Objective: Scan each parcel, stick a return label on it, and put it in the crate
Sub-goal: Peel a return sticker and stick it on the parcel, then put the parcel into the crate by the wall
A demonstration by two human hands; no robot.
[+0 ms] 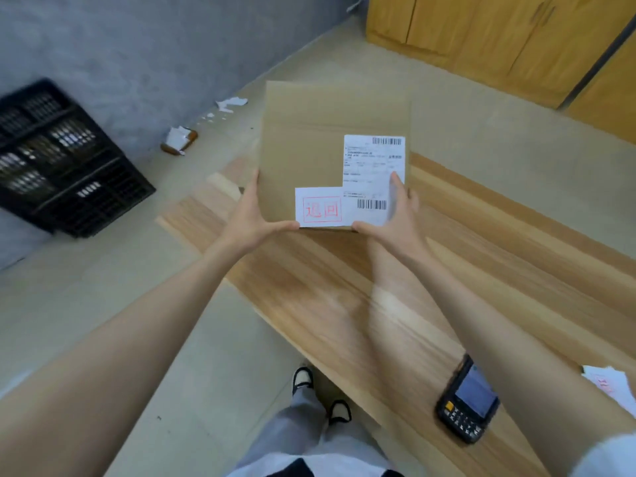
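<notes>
Parcel (pixel 309 132) in left hand (pixel 253 218) and right hand (pixel 395 218), fingers (pixel 396 179) curled round; crate (pixel 69 160) contents unclear

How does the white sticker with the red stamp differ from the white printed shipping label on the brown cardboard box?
The red-stamped white sticker is smaller and wider than tall; the printed white shipping label is larger and taller. The sticker bears red boxed characters; the shipping label carries black print and two barcodes. Both are white and lie flat on the brown cardboard box.

Grey wall (pixel 137 46), pale floor (pixel 103 287), wooden cabinets (pixel 499 29), wood-grain table (pixel 309 287).
</notes>
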